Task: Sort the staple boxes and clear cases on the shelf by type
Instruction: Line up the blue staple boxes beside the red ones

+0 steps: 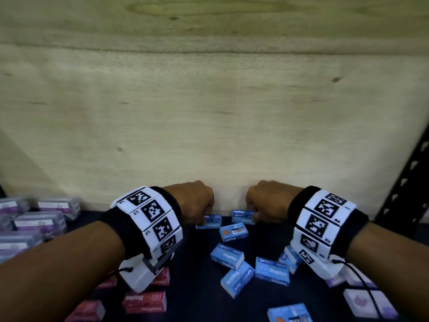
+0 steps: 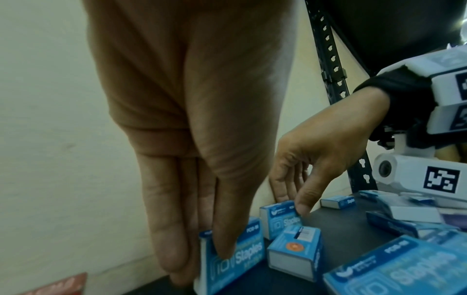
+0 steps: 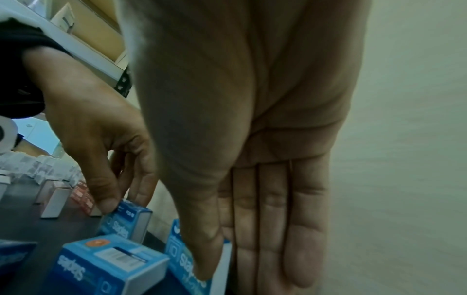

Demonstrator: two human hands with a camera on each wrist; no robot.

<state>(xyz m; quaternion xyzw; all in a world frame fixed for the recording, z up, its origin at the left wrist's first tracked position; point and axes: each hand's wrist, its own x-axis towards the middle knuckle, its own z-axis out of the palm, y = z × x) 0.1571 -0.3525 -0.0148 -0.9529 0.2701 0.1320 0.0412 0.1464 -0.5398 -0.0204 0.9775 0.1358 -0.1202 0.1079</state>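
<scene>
Fingers (image 2: 166, 229) of the left hand (image 1: 193, 202) are held nearly straight behind a blue staple box (image 1: 209, 221), with the thumb pressed on its printed front, so the box is pinched between thumb and fingers at the back of the shelf (image 1: 192, 287). Fingers of the right hand (image 1: 267, 201) are held the same way: a second blue staple box (image 1: 243, 216) is pinched between the thumb in front and the straight fingers behind. Both boxes are stood on edge just beside the pale plywood back wall (image 1: 209, 112), near each other but apart.

Nearest the camera in the head view, red staple boxes (image 1: 145, 302) are seen lying at lower left on the dark shelf, and a blue box with a barcode (image 1: 290, 313) at the lower edge. At lower right, clear cases with purple inserts (image 1: 369, 303) are partly hidden by the right wrist band and its cord. Further in, loose blue staple boxes (image 1: 272, 270) are scattered at different angles in the middle of the shelf, some touching. One barcode-side-up blue box (image 1: 233, 232) lies just in front of the two held boxes. To the far left, a group of clear cases (image 1: 39, 223) with purple contents is gathered near the wall. A black perforated shelf upright (image 1: 404, 182) is seen at the right edge.
</scene>
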